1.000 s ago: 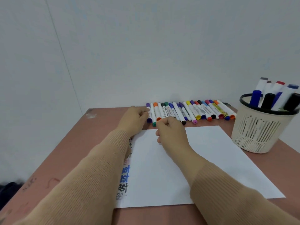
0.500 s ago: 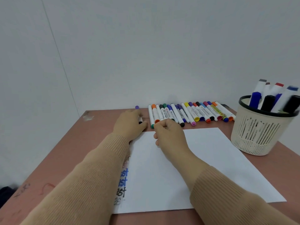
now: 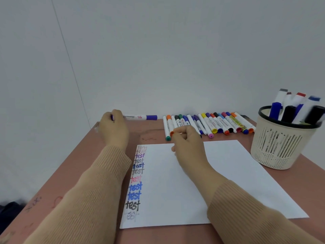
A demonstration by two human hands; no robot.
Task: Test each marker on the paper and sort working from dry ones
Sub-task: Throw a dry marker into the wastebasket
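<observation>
The marker row (image 3: 207, 124) lines the far edge of the desk (image 3: 149, 136), with the basket (image 3: 279, 147) at its right edge. My left hand (image 3: 114, 127) grips the purple marker (image 3: 139, 117) along that far edge, cap rightward. My right hand (image 3: 188, 143) is curled, and I cannot tell if it holds anything.

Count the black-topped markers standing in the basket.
2. One black-topped marker stands at the middle of the basket, the other at its right rim. More may sit hidden behind the taller markers.
</observation>
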